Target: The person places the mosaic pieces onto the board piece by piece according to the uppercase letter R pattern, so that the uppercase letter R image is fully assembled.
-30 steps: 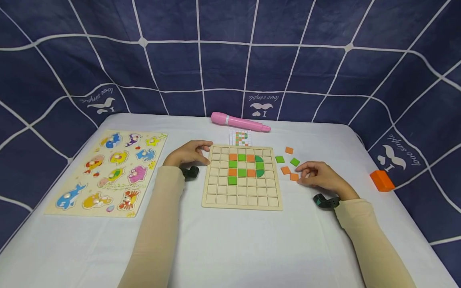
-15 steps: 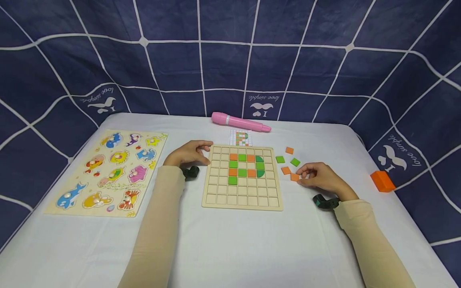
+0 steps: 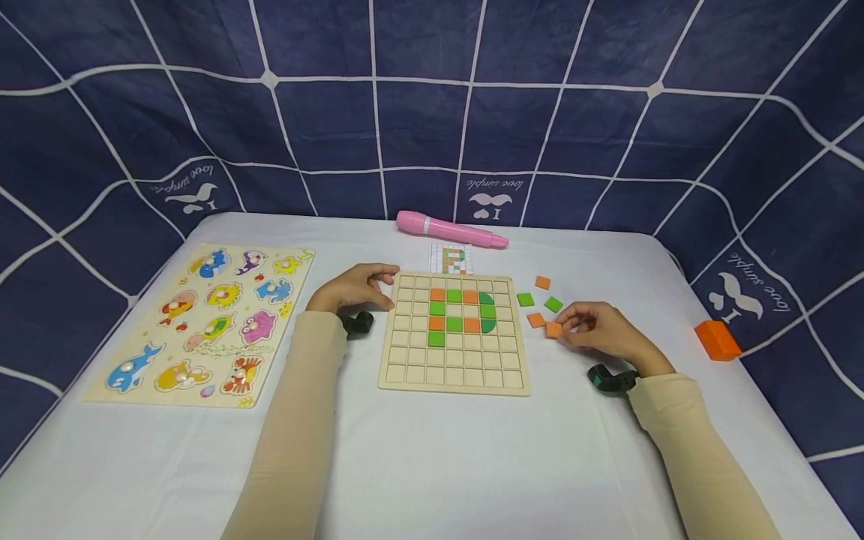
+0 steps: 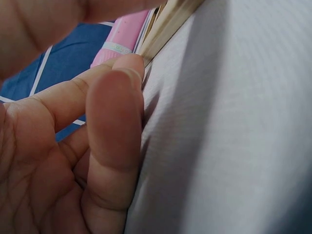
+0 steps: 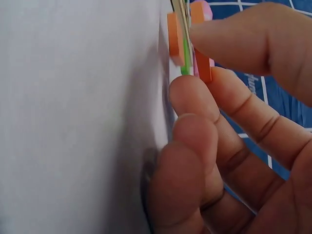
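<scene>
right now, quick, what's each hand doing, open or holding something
Left hand: open, touching the wooden board.
Right hand: closed, pinching an orange tile.

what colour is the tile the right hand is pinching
The tile in the right hand is orange; it shows best in the head view.
</scene>
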`<state>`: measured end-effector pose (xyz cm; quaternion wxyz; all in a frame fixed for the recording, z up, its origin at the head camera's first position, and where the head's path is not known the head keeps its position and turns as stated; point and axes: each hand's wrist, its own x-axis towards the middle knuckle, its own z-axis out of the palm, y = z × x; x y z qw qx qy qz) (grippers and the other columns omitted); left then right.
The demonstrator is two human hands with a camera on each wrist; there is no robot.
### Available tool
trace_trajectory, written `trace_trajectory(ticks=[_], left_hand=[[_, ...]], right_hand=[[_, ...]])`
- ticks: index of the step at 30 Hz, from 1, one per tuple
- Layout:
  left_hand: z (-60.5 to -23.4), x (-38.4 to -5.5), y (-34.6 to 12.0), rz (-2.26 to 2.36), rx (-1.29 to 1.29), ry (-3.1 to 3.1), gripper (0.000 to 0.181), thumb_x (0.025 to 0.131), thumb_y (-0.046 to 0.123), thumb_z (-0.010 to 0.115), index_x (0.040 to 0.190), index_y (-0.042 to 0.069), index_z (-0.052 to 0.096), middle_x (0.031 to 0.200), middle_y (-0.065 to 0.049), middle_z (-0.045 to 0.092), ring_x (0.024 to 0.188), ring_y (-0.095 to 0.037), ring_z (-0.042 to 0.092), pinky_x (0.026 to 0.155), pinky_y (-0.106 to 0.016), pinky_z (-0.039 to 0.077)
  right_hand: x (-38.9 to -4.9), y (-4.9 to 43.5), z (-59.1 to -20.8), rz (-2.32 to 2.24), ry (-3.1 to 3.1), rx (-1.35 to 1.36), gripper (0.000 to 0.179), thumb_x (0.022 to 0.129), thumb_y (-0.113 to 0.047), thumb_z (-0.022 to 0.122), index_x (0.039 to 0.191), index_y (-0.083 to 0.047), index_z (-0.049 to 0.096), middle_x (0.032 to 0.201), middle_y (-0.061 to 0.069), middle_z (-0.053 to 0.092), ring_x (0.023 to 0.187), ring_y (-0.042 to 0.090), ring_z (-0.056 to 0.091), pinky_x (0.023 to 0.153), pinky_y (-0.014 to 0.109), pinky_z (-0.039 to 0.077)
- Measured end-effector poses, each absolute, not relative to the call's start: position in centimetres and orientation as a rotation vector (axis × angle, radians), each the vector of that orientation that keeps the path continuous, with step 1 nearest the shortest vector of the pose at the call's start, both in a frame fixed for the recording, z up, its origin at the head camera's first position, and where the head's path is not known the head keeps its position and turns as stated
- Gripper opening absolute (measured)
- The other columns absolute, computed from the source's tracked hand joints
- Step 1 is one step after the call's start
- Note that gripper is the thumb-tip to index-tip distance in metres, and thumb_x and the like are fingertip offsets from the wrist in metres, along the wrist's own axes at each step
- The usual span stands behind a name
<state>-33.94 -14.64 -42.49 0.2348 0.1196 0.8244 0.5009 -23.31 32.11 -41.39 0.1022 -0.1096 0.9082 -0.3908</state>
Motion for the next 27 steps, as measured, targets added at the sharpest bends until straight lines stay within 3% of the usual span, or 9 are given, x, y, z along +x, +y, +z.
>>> trace_trajectory(ticks=[7,27], left_hand=[[-42.5,-33.8,-14.6,1.387,0.321,2.255,0.09,0.083,-0.004,0.086,0.163,0.001,0.045,0.132,-0.013,0.054,0.09,-0.018,0.049,0.076,-0.022,0.043],[-42.6,-33.9,-14.7,1.378,0.318,2.263,0.089,0.084,-0.003,0.085,0.163,0.002,0.045,0.133,-0.013,0.054,0.091,-0.018,0.049,0.075,-0.021,0.042]], right_hand=[[-23.0,30.9,-40.5,-1.22,2.661,-0.388,0.029,0.087,0.003,0.079,0.115,0.007,0.072,0.097,0.013,0.075,0.075,0.012,0.06,0.07,0.023,0.05],[-23.4,26.0,-39.4,-1.249,2.558,-0.495,0.028,0.089,0.001,0.085,0.113,0.006,0.072,0.09,0.007,0.078,0.07,0.009,0.059,0.071,0.023,0.048]])
